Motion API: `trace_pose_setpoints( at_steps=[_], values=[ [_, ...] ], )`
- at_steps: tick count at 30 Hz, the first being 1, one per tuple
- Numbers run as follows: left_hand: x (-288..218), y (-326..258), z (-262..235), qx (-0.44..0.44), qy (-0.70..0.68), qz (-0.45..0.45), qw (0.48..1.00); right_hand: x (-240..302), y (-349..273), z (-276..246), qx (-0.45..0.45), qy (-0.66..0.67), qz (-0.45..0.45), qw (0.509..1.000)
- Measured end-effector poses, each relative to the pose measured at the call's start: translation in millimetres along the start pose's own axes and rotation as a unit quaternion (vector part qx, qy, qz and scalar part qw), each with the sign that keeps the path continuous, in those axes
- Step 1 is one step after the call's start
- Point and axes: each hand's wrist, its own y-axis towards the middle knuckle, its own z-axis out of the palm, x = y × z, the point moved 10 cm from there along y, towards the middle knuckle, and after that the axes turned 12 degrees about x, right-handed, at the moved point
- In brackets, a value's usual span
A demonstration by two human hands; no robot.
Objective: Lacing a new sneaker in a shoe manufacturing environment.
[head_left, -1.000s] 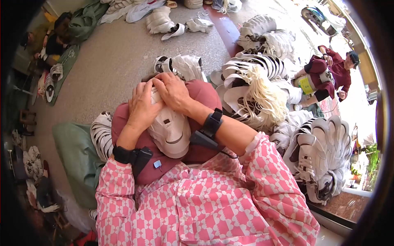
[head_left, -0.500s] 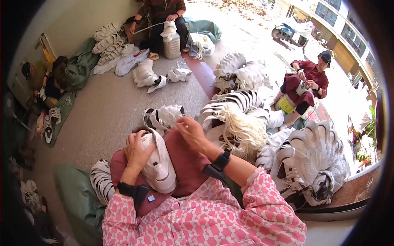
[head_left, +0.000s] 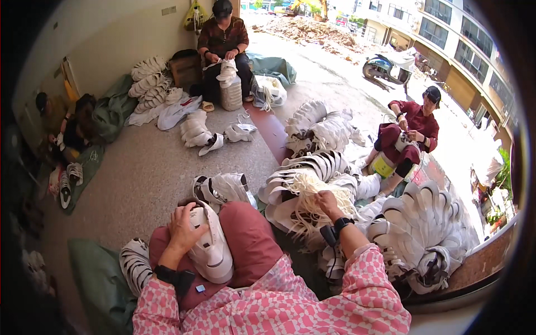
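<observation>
While steadying a white shoe (head_left: pixel 215 257) with the left hand (head_left: pixel 187 228) clamped on it, touches cream laces (head_left: pixel 305 190) with the right hand (head_left: pixel 329 204); cannot tell whether pinching any.

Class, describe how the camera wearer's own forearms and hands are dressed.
The left hand and right hand are gloveless. Pink-and-white patterned sleeves cover part of the forearms. Black wrist straps carry dark, boxy modules, one on each arm.

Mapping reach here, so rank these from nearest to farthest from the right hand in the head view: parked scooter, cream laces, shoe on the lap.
1. Cream laces: right at the right hand.
2. Shoe on the lap: to that hand's left.
3. Parked scooter: far ahead.
</observation>
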Motion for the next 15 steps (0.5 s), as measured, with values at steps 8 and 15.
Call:
trace_pose_setpoints(
  at_steps=[8,15],
  values=[
    [3.1,-2.3,-3.1,-0.018,0.012,0.021,1.0,101.7,5.4,-103.0,-0.007,0.599,-0.063,0.798],
    [-4.6,-0.8,-5.2,0.003,0.007,0.034,0.999,271.5,-69.1,-253.9,-0.212,0.436,-0.381,0.788]
  ],
)
